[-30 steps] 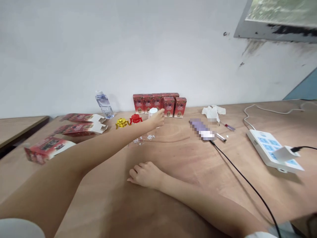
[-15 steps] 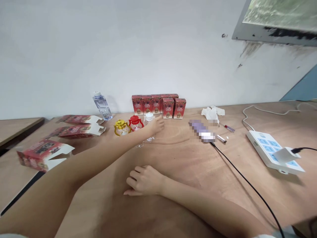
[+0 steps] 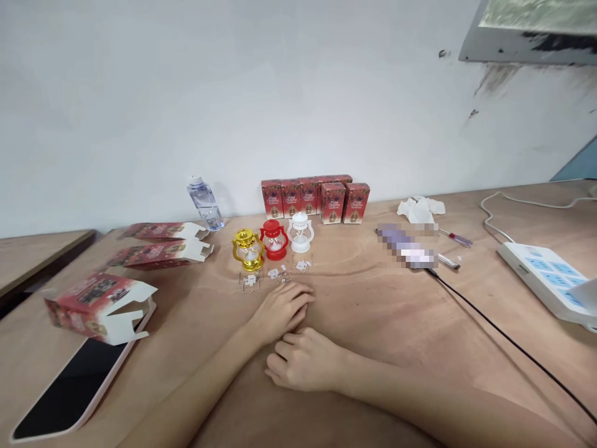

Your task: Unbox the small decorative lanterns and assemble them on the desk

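Three opened red cardboard boxes (image 3: 96,298) lie between nine and ten o'clock from the left hand (image 3: 278,312), which rests relaxed, fingers slightly bent. At eleven to twelve stand a glossy gold lantern (image 3: 249,250), a red lantern (image 3: 275,240) and a white lantern (image 3: 301,234), three in all, with clear, rounded globes. The right hand (image 3: 308,362), at five, is loosely curled in. At least six upright red boxes (image 3: 333,203) stand past twelve, on a wood-grained tabletop (image 3: 364,298) before a scuffed, pale wall (image 3: 186,93); one white power strip (image 3: 534,275) lies near three.
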The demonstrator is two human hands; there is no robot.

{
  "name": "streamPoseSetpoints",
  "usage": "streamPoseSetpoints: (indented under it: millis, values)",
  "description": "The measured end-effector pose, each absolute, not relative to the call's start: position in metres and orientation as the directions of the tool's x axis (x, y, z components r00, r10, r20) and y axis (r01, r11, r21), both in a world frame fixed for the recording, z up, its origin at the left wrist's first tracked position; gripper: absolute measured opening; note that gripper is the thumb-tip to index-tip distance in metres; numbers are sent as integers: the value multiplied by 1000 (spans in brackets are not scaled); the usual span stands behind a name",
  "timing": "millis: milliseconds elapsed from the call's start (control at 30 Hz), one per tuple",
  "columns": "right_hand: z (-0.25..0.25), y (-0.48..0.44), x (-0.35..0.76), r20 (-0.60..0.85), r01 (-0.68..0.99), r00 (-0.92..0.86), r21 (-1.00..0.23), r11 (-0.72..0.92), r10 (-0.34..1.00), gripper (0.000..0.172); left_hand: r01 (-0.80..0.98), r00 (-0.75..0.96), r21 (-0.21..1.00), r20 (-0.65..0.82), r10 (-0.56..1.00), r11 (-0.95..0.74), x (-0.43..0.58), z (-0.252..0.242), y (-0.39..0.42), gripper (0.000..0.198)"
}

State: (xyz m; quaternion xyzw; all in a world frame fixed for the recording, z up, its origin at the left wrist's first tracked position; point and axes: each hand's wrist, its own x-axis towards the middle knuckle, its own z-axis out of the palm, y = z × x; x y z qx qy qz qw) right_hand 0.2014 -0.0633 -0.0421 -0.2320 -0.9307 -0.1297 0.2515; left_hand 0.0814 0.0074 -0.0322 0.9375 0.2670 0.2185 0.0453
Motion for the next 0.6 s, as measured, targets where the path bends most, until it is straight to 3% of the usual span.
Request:
streamPoseSetpoints:
  millis: [333, 600]
  values:
    - [-33, -67, 207, 467, 441, -824, 173, 881, 321, 20, 491, 775, 195, 349, 527, -849, 85, -29, 6, 19]
    - [-40, -62, 211, 503, 459, -799, 158, 874, 329, 24, 502, 768, 204, 342, 542, -840, 86, -30, 7, 20]
